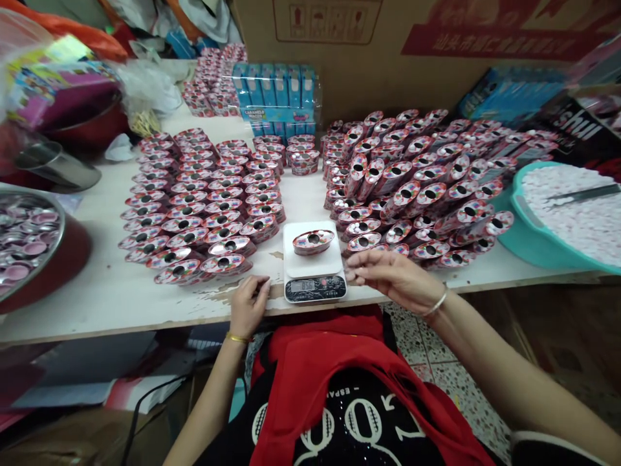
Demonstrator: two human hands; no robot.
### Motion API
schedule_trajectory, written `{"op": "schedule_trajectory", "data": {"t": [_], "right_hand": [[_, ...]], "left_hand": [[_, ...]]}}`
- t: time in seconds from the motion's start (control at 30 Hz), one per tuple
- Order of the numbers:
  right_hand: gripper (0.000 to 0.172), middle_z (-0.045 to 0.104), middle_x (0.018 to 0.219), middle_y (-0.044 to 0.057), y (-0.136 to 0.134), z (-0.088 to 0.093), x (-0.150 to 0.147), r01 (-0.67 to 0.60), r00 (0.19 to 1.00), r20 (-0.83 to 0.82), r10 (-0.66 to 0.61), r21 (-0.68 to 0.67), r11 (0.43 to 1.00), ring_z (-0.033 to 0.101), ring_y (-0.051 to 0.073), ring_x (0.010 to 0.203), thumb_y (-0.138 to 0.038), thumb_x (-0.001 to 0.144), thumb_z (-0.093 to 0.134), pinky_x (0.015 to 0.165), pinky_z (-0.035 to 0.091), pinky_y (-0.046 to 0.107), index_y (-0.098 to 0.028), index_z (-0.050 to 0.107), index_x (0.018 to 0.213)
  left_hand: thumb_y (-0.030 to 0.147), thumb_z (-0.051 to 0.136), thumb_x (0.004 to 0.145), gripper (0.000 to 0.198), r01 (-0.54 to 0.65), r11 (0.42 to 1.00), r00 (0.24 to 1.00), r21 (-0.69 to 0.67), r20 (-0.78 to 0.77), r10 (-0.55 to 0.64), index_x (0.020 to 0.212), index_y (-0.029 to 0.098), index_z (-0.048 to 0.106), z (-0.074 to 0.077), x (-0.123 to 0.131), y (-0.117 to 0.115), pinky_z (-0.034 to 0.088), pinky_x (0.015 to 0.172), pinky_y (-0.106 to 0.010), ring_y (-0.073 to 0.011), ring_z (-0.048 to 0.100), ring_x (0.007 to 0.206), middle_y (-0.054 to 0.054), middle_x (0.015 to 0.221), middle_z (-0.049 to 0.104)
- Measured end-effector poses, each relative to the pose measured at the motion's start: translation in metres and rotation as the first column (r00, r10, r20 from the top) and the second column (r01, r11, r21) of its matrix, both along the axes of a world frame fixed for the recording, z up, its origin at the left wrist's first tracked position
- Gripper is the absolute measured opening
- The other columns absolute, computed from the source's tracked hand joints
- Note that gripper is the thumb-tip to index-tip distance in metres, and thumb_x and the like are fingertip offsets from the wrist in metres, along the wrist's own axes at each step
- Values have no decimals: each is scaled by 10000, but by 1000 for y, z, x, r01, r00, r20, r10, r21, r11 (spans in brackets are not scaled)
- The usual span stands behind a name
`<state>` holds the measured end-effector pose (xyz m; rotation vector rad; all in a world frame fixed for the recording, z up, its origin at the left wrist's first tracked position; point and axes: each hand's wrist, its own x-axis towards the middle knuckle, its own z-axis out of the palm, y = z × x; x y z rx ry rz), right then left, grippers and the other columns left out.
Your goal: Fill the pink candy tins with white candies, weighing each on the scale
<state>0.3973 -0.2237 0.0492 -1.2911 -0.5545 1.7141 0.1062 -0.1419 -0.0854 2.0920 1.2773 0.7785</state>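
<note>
A small white digital scale (314,262) stands at the table's front edge, its display showing digits. On its plate sits one oval printed tin (313,242) with a dark round hole in its top. Just right of the scale is my right hand (391,277), thumb and fingers pinched together; something small and pale may be between the fingertips, too small to make out. My left hand (249,303) rests on the table edge left of the scale, its fingers loosely curled in with nothing seen in them.
Rows of matching tins (194,207) stand at left; more tins (427,188), some tilted and stacked, crowd the right. A turquoise tub (517,223) holds small white pieces and a dark utensil. A red bowl (72,239) holds pink-and-silver caps. Blue packs (274,90) stand behind.
</note>
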Motion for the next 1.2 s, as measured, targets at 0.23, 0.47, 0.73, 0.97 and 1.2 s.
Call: {"op": "schedule_trajectory", "data": {"t": [0.23, 0.47, 0.73, 0.97, 1.2], "right_hand": [[344, 637, 724, 23, -51, -58, 11, 207, 978, 64, -201, -117, 971, 596, 79, 604, -347, 616, 785, 538, 453, 171, -124, 603, 804], [389, 597, 685, 18, -62, -93, 9, 288, 956, 74, -283, -84, 954, 513, 54, 508, -413, 611, 773, 421, 355, 157, -116, 564, 752], [394, 600, 669, 17, -62, -101, 10, 303, 953, 33, -301, -72, 950, 502, 56, 489, -428, 628, 756, 415, 355, 166, -116, 564, 775], [449, 604, 668, 22, -61, -108, 12, 295, 955, 20, -294, -101, 950, 502, 65, 466, -480, 598, 759, 382, 339, 169, -125, 564, 792], [454, 598, 652, 17, -59, -118, 9, 310, 950, -19, -312, -70, 948, 478, 55, 434, -514, 625, 727, 361, 306, 154, -133, 566, 811]], "left_hand": [[327, 478, 870, 246, 51, 983, 999, 175, 1, -52, 1057, 188, 558, 40, 23, 10, 463, 772, -303, -165, 560, 838, -57, 899, 601], [323, 480, 873, 346, 373, 851, 919, 371, -272, -284, 1200, 216, 514, 94, 93, 41, 347, 985, -421, -237, 467, 1145, -87, 1229, 539], [271, 463, 881, 167, 469, 791, 866, 393, -378, -326, 969, 212, 593, 93, 93, 51, 304, 1001, -427, -212, 504, 1094, -43, 1086, 621], [376, 557, 820, 445, 512, 814, 805, 275, -484, -343, 1221, 211, 459, 97, 105, 53, 408, 847, -387, -249, 539, 987, -99, 1076, 588], [236, 528, 806, 322, 472, 834, 803, 286, -531, -272, 1125, 205, 493, 108, 136, 135, 422, 789, -329, -218, 563, 910, -76, 999, 592]]}}
